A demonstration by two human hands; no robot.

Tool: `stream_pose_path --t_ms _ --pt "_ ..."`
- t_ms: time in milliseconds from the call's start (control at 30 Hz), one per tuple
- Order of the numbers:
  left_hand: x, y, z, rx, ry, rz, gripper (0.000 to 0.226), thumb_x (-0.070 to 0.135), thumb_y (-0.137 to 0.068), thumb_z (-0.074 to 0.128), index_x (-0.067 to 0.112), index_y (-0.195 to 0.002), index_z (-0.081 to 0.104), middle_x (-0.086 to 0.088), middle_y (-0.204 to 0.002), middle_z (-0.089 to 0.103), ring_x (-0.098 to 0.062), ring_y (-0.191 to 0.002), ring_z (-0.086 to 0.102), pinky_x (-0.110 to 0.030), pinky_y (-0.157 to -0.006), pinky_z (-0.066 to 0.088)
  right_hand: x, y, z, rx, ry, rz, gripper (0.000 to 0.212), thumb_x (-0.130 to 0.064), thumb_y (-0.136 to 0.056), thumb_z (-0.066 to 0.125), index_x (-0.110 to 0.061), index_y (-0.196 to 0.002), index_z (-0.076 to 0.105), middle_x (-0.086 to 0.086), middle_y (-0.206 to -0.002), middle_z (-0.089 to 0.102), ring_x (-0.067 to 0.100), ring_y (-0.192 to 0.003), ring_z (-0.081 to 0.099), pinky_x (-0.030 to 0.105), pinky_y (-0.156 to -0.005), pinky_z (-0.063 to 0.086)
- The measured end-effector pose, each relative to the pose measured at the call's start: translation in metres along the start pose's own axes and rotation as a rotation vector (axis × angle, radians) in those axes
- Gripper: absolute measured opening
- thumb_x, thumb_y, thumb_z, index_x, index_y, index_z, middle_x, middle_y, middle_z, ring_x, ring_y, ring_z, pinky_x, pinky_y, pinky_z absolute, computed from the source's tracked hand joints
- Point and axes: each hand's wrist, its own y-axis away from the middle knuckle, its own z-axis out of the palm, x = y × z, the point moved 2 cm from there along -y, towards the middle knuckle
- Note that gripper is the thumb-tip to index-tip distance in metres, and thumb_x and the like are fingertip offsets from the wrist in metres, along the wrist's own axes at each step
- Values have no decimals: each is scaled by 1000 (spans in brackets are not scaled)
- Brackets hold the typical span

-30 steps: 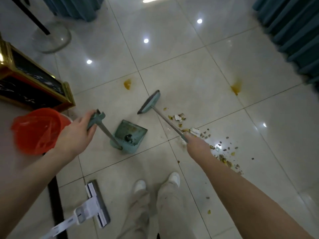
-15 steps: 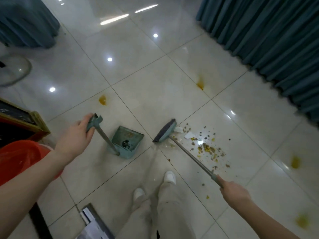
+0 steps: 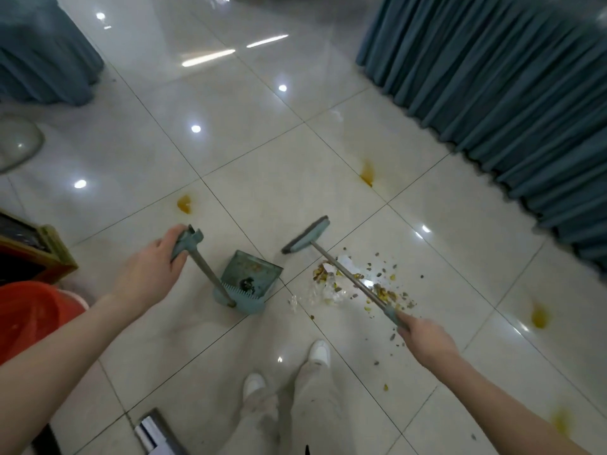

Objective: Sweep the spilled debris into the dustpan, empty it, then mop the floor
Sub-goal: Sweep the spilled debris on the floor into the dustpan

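My left hand (image 3: 149, 267) grips the top of the handle of a teal dustpan (image 3: 249, 279), which stands on the tiled floor with some dark debris inside. My right hand (image 3: 423, 338) grips the handle end of a teal broom, whose head (image 3: 307, 234) sits just beyond and to the left of the debris. Spilled debris (image 3: 354, 284), yellow and dark bits with scraps of paper and clear plastic, lies under the broom shaft, right of the dustpan.
Orange-yellow stains mark the tiles (image 3: 184, 204), (image 3: 367, 172), (image 3: 539, 318). A red bin (image 3: 29, 315) stands at the left, a mop head (image 3: 154, 433) lies at the bottom. Teal curtains (image 3: 509, 93) hang at the right. My feet (image 3: 285, 366) stand below the dustpan.
The view has shifted. The broom head has moved up and right, further from the dustpan, and my right hand has risen closer to the debris. The dustpan has stayed put.
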Motion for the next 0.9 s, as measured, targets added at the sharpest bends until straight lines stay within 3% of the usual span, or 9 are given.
stream_pose_path --t_ms 133,233,333,433,533,667,833,900 --pt "7 -11 6 -4 10 -17 42 27 -97 47 25 -137 34 -11 -92 59 -23 -63 52 -32 -55 41 -51 -70 -31 23 -90 -53 33 -26 -100 41 -37 -129 50 0 -79 59 18 -65 58 26 -51 43" --pt "16 -18 7 0 8 -33 43 27 -98 47 25 -139 34 -5 -97 55 -10 -62 46 -25 -52 33 -86 -123 -49 50 -170 -79 35 -14 -95 39 -32 -121 55 4 -82 64 20 -68 65 30 -55 53" --pt "18 -30 9 6 -32 -59 44 29 -97 47 27 -139 33 -4 -95 54 -13 -61 45 -30 -55 36 -109 -168 -61 93 -204 -137 41 -8 -93 37 -31 -121 56 4 -79 61 23 -66 64 36 -62 60" --pt "25 -41 15 -3 -51 -58 44 31 -97 46 27 -139 33 -3 -90 54 -16 -61 49 -30 -53 39 -111 -200 -63 112 -180 -170 42 -4 -92 36 -26 -120 56 5 -78 58 23 -64 59 35 -60 58" --pt "38 -53 22 -13 -66 -66 44 31 -97 47 26 -139 33 -6 -97 58 -20 -63 55 -31 -53 43 -90 -215 -56 66 -114 -155 41 -1 -91 36 -24 -118 55 3 -76 54 22 -65 56 30 -56 48" --pt "51 -70 31 -39 -99 -51 46 31 -97 47 28 -140 32 -10 -105 61 -18 -66 53 -30 -53 41 -39 -204 -26 -14 -76 -97 47 -4 -93 35 -31 -130 47 2 -80 58 19 -65 58 30 -55 50" --pt "56 -85 36 -87 -130 31 47 34 -97 43 28 -142 29 -12 -109 61 -17 -66 53 -31 -55 42 31 -138 22 -113 -43 95 34 -23 -101 33 -30 -131 48 -2 -78 56 14 -60 55 28 -49 45" --pt "56 -88 35 -91 -116 69 46 34 -97 43 28 -141 29 -12 -110 61 -20 -69 56 -35 -60 47 54 -96 43 -123 -48 106 34 -29 -103 30 -35 -135 40 -4 -75 53 12 -63 55 26 -51 42"
